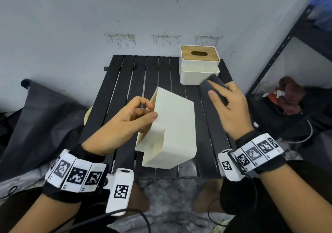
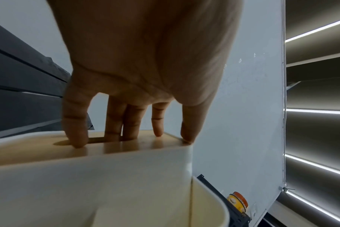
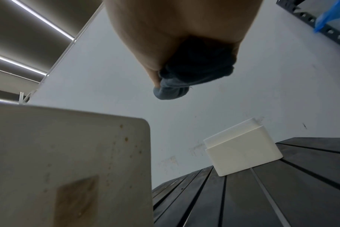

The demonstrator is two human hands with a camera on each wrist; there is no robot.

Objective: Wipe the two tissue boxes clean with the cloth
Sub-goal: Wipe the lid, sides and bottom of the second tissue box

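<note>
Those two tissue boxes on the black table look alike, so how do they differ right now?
The near tissue box is tipped on its side and held by the left hand; the far tissue box stands upright, untouched, at the slatted table's back corner. The near box's wooden lid faces sideways; the far box's faces up. The near box shows brownish specks in the right wrist view; the far one looks clean there. Both are cream with wooden slotted lids.

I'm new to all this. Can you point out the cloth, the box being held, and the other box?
cloth [image 1: 212, 87], head view, on its dark folded top
held box [image 1: 175, 123], head view, on its broad cream side
other box [image 1: 198, 53], head view, on its wooden lid
</note>
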